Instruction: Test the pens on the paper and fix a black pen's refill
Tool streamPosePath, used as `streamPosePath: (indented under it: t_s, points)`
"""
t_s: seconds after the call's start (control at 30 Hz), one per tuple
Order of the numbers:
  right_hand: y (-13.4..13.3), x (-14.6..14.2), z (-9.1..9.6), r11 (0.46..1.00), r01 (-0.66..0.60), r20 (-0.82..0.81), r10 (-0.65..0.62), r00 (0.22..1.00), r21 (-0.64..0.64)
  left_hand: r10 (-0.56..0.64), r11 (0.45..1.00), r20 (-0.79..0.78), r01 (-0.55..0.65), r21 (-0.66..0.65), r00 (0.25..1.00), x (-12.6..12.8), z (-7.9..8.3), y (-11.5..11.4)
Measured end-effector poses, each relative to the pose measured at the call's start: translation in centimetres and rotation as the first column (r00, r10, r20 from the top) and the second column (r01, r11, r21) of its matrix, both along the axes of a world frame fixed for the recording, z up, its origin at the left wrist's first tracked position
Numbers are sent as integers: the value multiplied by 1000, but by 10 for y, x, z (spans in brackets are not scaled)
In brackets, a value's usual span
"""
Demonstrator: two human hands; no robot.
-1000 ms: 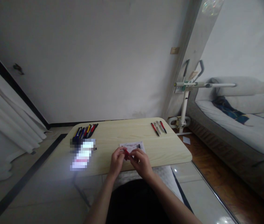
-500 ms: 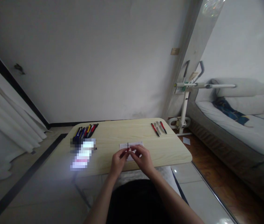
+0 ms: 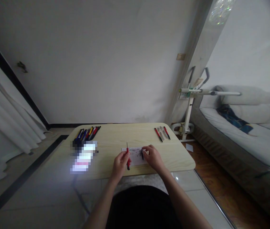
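Note:
Above the near edge of the table, my left hand (image 3: 120,164) is closed on a red pen (image 3: 128,158). A thin dark rod sticks out of the pen's top, and its lower end is black. To the right, my right hand (image 3: 152,157) pinches a short black pen part (image 3: 142,154); its exact shape is too small to tell. Beneath both hands lies a white sheet of paper (image 3: 135,161) with several dark marks or small pieces on it. My fingers hide parts of the sheet.
A bunch of several pens (image 3: 87,133) lies at the table's back left, beside a blurred-out bright phone-like screen (image 3: 84,156). Several red and clear pens (image 3: 162,133) rest at the back right of the light wooden table (image 3: 125,132). Exercise equipment (image 3: 188,111) and a sofa (image 3: 220,121) stand to the right.
My hands were together around the red pen and have moved apart. The right one has gone right with the black part, while the pen stays in my left hand.

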State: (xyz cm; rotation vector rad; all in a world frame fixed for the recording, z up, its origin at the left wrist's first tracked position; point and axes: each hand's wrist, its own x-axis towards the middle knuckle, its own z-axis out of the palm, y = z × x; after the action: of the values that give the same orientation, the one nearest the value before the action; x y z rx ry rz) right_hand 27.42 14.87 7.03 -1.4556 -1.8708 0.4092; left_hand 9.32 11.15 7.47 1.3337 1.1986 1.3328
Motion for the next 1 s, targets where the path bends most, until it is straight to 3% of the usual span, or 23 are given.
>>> streamPosePath:
  t_s: [0.17,0.33,0.63,1.0]
  points:
    - [6,-10,2,997,1,253,19,967,-78,-24,1000,-27,23,-6,999,0,0,0]
    - [10,-14,2,992,2,334,40,942,-126,-35,999,-33,35,9,999,0,-2,0]
    - [17,-10,3,985,-94,229,126,965,-148,-44,998,-34,45,32,998,-1,-7,0]
    - [20,-7,1,983,-127,161,148,976,-129,-44,999,-50,44,13,998,-2,-7,1]
